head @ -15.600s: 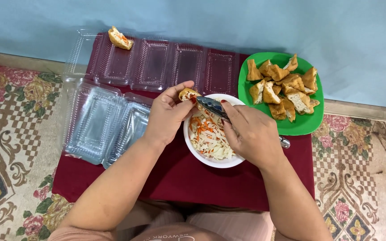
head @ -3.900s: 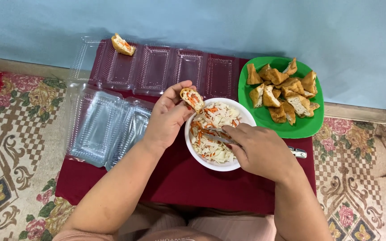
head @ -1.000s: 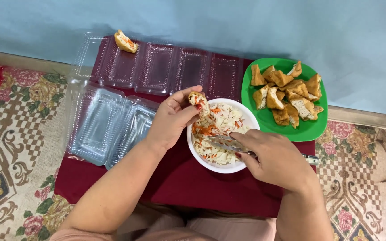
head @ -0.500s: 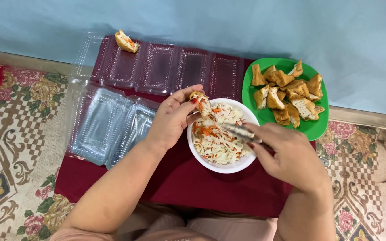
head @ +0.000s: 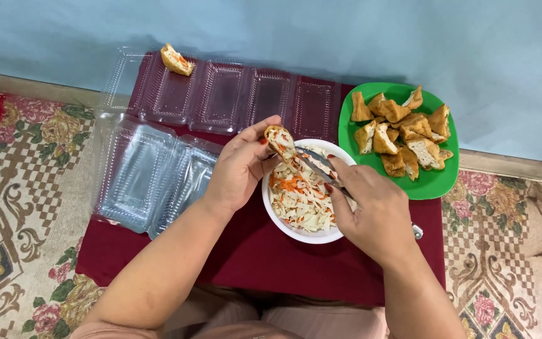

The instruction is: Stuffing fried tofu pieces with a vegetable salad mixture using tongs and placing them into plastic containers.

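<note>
My left hand (head: 241, 168) holds a split piece of fried tofu (head: 280, 139) over the rim of a white bowl (head: 308, 236) of shredded cabbage and carrot (head: 299, 194). My right hand (head: 376, 210) grips metal tongs (head: 318, 164) whose tips touch the tofu's open side. A green plate (head: 431, 182) piled with fried tofu pieces (head: 400, 135) stands just right of the bowl.
A row of open clear plastic boxes (head: 239, 94) lies at the back of the dark red table (head: 252, 263); one filled tofu piece (head: 177, 59) sits in the leftmost. Stacked clear boxes (head: 148, 179) lie at left. A patterned rug (head: 14, 207) surrounds the table.
The tongs have lifted from the bowl's filling up to the tofu in my left hand. My left hand has kept the tofu in nearly the same place.
</note>
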